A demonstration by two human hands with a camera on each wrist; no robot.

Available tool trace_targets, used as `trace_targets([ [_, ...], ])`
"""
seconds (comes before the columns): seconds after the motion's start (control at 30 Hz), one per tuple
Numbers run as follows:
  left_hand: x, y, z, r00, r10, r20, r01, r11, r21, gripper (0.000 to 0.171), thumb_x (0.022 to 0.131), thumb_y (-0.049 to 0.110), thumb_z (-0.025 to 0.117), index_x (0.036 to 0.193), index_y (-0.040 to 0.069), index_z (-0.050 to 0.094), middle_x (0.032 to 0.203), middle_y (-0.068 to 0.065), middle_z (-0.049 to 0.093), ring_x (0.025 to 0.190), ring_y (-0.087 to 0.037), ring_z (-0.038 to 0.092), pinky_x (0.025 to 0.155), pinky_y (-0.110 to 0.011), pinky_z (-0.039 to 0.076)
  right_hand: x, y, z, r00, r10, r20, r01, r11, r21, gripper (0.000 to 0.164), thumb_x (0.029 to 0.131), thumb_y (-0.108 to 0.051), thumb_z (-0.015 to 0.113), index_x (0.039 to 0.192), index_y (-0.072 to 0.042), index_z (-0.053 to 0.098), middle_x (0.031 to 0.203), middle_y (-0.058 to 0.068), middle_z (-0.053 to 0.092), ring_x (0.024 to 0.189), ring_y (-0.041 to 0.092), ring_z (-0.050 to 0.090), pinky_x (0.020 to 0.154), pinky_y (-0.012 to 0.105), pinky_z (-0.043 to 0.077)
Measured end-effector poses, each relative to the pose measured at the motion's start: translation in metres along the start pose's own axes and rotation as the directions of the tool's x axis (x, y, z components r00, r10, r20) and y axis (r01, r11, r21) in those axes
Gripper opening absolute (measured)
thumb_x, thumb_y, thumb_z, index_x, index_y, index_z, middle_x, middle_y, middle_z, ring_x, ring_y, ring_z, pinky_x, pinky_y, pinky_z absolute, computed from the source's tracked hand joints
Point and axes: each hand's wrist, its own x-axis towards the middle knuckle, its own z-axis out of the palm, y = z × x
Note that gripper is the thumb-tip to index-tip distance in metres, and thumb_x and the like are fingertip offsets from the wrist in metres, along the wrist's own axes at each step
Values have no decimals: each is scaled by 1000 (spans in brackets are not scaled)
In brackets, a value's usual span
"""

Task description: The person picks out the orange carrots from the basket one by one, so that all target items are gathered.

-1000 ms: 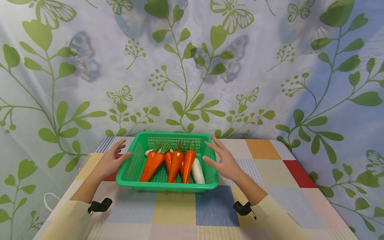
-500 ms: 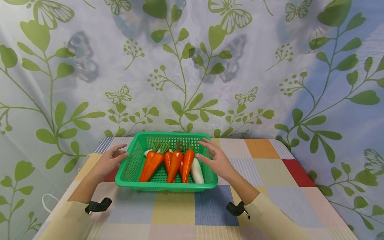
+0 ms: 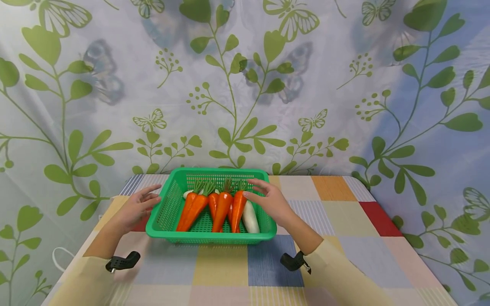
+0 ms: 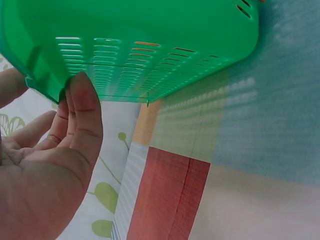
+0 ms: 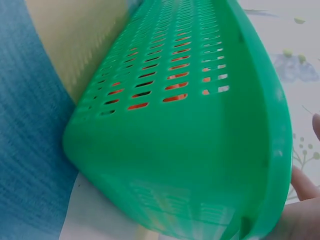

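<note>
A green perforated plastic basket [image 3: 210,235] holds several orange carrots [image 3: 222,212] with green tops. A white radish [image 3: 250,219] lies at their right, and other white pieces show partly behind the carrots. My left hand [image 3: 134,208] is beside the basket's left rim with relaxed fingers; in the left wrist view its fingertips [image 4: 85,95] are right at the rim's outer side. My right hand [image 3: 269,204] reaches over the right rim, thumb and fingers apart, its fingertips overlapping the rightmost carrot's top in the head view. The right wrist view shows only part of that hand past the rim.
The table [image 3: 164,263] wears a patchwork-patterned cloth. Behind it hangs a curtain [image 3: 245,85] printed with green leaves and butterflies. A white cable [image 3: 61,259] loops at the table's left edge.
My right hand has moved left, from outside the basket's right rim to over the carrots. The left hand stays close to the left rim. The basket and its contents stay in place.
</note>
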Motion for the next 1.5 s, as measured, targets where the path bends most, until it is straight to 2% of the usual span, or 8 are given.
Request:
trace_targets([
  [0.17, 0, -1, 0, 1000, -5, 22, 6, 999, -49, 74, 106, 27, 58, 162, 2, 17, 113, 9, 61, 98, -4, 65, 83, -23, 59, 7, -1, 4, 999, 39, 14, -40, 998, 57, 63, 91, -40, 78, 148, -24, 56, 159, 1, 47, 151, 34, 39, 120, 58, 36],
  [0.37, 1, -1, 0, 999, -30, 39, 33, 997, -75, 73, 106, 26, 58, 163, 3, 19, 113, 7, 61, 99, -4, 64, 84, -22, 59, 14, -2, 8, 998, 68, 11, -69, 992, 108, 60, 90, -32, 79, 145, -22, 58, 159, 4, 47, 143, 34, 49, 119, 54, 41],
  [0.6, 2, -4, -3, 997, -38, 65, 46, 991, -123, 72, 106, 23, 58, 162, 2, 19, 112, 8, 62, 100, -5, 66, 87, -23, 60, 24, -1, 15, 995, 97, 0, -97, 993, 66, 65, 87, -30, 82, 145, -15, 58, 156, 11, 49, 145, 37, 45, 116, 55, 43],
  [0.77, 2, -6, -5, 995, -32, 93, 52, 975, -216, 73, 105, 17, 59, 162, 0, 17, 112, 7, 64, 99, -6, 68, 87, -23, 61, 28, -2, 21, 992, 126, 18, -127, 991, 49, 65, 88, -24, 82, 146, -13, 57, 157, 12, 48, 142, 37, 48, 116, 55, 43],
  [0.93, 3, -8, -5, 992, 0, 123, 37, 954, -298, 71, 104, 11, 58, 161, -1, 17, 113, 5, 66, 99, -7, 70, 88, -24, 61, 32, 0, 23, 988, 155, -2, -155, 988, 6, 61, 87, -22, 83, 144, -15, 60, 155, 9, 50, 144, 36, 46, 115, 54, 44],
  [1.1, 4, -9, -5, 989, 33, 144, 19, 939, -344, 68, 104, 6, 56, 161, -1, 19, 112, 5, 67, 99, -7, 71, 88, -25, 61, 36, 1, 25, 984, 180, -15, -180, 982, -50, 61, 87, -21, 83, 143, -14, 61, 155, 13, 49, 145, 36, 43, 115, 54, 44],
  [1.27, 3, -9, -4, 986, 44, 158, 20, 924, -382, 65, 104, 5, 55, 160, 1, 22, 111, 4, 67, 99, -7, 71, 88, -25, 61, 38, -1, 27, 978, 209, -12, -209, 974, -89, 60, 86, -18, 83, 142, -14, 61, 159, 18, 43, 150, 37, 36, 116, 56, 42],
  [1.5, 2, -9, -4, 985, 66, 159, -2, 927, -376, 64, 105, 3, 54, 159, 1, 21, 112, 4, 67, 98, -7, 71, 87, -24, 61, 41, 0, 28, 971, 240, -20, -241, 964, -110, 56, 86, -18, 83, 139, -14, 64, 157, 22, 43, 147, 41, 39, 115, 57, 43],
])
